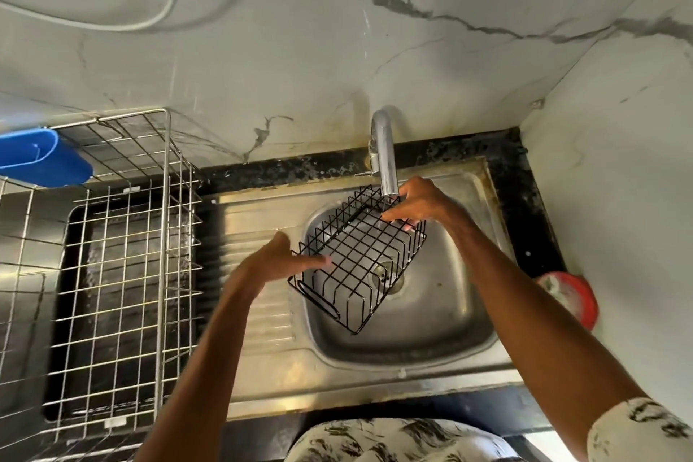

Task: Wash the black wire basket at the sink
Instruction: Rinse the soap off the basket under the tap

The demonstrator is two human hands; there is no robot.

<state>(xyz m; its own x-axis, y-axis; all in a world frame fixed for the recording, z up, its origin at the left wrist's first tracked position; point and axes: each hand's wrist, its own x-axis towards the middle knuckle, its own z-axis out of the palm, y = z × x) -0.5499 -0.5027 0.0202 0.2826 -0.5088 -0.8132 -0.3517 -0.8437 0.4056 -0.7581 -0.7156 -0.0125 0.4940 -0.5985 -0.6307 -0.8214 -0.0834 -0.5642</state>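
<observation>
**Item 1. Black wire basket** point(359, 256): rectangular and open-topped. It is held tilted above the bowl of the sink point(337, 368), not resting on it. Its far end is raised under the tap point(384, 154) at the back of the sink, and its near end hangs lower over the left of the bowl. The drain point(394, 278) shows through the wires.

**Item 2. Right hand** point(422, 203): at the far end of the basket, beside the tap's spout. Its thumb and fingers are curled round the top wires, clamped on the basket.

**Item 3. Left hand** point(275, 262): over the sink's ribbed drainboard, at the basket's left side. The fingers point(313, 263) are straight and close together, their tips touching the rim wires and gripping nothing.

**Item 4. Dish rack** point(123, 274): silver wire, standing left of the sink. A blue plastic tub point(45, 157) hangs at its far corner.

**Item 5. Red round object** point(575, 298): on the black bench point(525, 206) right of the sink, partly hidden by the right forearm.

**Item 6. Wall** point(300, 30): pale with grey veins, behind and to the right of the sink.

**Item 7. Patterned sleeve** point(637, 431): on the right arm, nearer the viewer than the sink.
</observation>
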